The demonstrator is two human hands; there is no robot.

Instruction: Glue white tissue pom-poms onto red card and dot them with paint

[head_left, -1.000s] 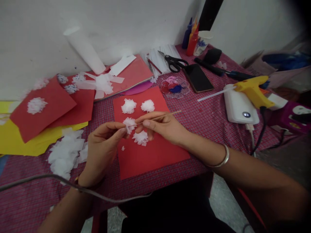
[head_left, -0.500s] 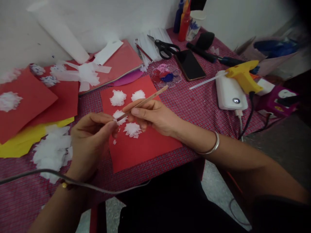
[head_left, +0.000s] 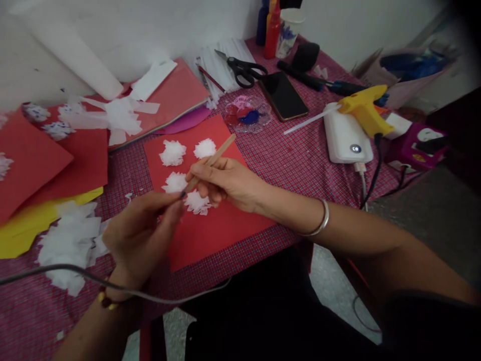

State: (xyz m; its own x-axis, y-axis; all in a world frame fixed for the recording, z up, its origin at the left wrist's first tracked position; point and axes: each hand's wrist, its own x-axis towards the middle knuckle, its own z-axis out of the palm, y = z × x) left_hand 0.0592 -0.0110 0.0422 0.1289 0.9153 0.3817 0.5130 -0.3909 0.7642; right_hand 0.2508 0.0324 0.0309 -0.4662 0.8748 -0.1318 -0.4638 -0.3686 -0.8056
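A flat wooden craft stick slants up from the fingers of my right hand, which is closed around its lower half. The stick's lower end has a dark blue spot. At that end, the thumb and forefinger of my left hand are pinched together on the tip. Both hands are above a red paper sheet. Stuck or lying on the sheet are several ruffled white paper puffs, one of them partly behind my right fingers.
A paint palette with blue and red paint lies behind the sheet, near a phone and scissors. At right are a yellow glue gun and power bank. White paper pieces lie left; a cable crosses in front.
The view has shifted slightly. My left hand has moved a little lower, and the stick now stands steeper in my right fingers, with its blue end showing.
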